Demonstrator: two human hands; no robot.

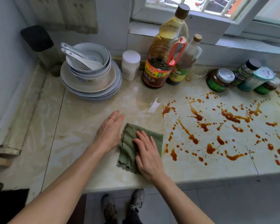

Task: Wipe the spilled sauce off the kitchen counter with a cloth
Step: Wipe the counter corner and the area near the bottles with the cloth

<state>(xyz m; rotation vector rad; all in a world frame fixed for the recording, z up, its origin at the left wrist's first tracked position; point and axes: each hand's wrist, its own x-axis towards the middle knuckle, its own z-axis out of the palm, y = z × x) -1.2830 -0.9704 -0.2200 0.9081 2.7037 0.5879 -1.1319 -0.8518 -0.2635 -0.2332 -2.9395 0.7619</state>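
Note:
A green waffle-weave cloth lies crumpled on the pale marble counter, near its front edge. My right hand presses flat on the cloth's right half, fingers spread. Just left of the cloth, my left hand rests flat on the counter, fingers together, holding nothing. Reddish-brown sauce is splattered in streaks and drops over the counter's right half, starting right beside the cloth's right edge. A faint wet smear shows beyond the cloth.
A stack of plates and bowls with spoons stands at the back left. A white jar, soy sauce bottle, oil bottle and vinegar bottle line the back. Several jars stand back right. The counter's front edge drops off.

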